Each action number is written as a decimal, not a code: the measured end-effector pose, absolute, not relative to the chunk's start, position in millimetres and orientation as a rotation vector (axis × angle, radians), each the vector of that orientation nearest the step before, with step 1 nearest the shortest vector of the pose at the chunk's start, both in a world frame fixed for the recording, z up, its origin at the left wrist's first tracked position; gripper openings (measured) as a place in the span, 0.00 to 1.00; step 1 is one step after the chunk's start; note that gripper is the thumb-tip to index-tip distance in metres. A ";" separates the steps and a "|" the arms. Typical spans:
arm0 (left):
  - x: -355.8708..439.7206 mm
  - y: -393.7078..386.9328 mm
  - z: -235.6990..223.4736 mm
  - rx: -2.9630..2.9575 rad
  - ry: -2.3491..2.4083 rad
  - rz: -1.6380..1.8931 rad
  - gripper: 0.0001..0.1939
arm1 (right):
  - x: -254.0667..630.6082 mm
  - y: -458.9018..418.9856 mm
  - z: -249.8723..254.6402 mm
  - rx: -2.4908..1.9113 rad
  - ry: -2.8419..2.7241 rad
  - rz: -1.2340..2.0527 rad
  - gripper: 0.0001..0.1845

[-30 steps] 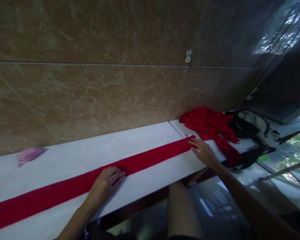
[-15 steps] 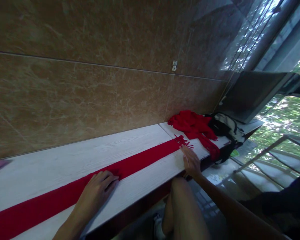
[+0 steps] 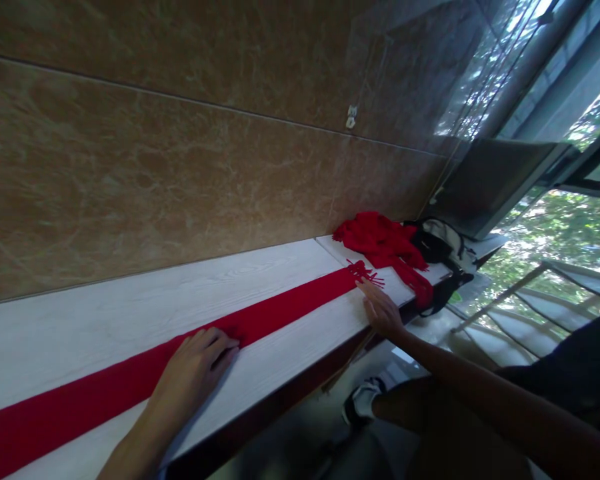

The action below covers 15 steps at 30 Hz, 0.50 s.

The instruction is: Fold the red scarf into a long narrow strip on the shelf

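A long red scarf (image 3: 290, 305) lies flat along the white bench top, running from the lower left toward the right. My left hand (image 3: 200, 360) rests on its near edge around the middle, with fingers loosely bent and thumb apart from them; the fingertips are partly hidden. At the far right end, by the scarf's fringe (image 3: 364, 272), my right hand (image 3: 380, 310) lies with its fingers stretched out. Those fingertips touch the near corner beside the tassels.
A crumpled red scarf (image 3: 380, 240) lies beyond the fringe, partly hanging over the bench's front edge. Behind it sits a black and grey bag (image 3: 445, 243). A brown tiled wall (image 3: 205, 173) borders the bench (image 3: 260, 270). A shoe (image 3: 363, 400) shows on the floor.
The view has shifted slightly. The bare leg at the bench's front edge has moved away, and a shoe shows there. Both hands keep their places on the scarf.
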State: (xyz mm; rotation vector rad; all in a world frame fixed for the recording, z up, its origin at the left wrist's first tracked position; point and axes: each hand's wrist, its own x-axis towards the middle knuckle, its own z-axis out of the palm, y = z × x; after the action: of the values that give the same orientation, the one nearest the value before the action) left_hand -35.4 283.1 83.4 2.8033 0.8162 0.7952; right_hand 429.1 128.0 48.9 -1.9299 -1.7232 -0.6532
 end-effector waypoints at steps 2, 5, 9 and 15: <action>-34.7 282.6 85.3 2.789 0.823 0.771 0.19 | 431.5 128.4 49.4 -1.954 -1.750 -0.646 0.29; -34.1 282.4 87.2 2.777 0.822 0.780 0.19 | 433.4 130.5 51.1 -1.999 -1.779 -0.623 0.29; -33.6 282.5 87.8 2.801 0.795 0.808 0.20 | 430.2 132.8 55.9 -2.072 -1.789 -0.606 0.30; -33.8 280.2 87.2 2.817 0.791 0.828 0.19 | 425.6 142.2 87.0 -2.146 -1.986 -0.576 0.32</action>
State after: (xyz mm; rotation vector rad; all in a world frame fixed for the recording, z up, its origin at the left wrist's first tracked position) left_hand -33.8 280.2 87.2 2.8168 0.7913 0.8277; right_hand 425.6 142.2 87.0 -2.1461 -1.9859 -0.5759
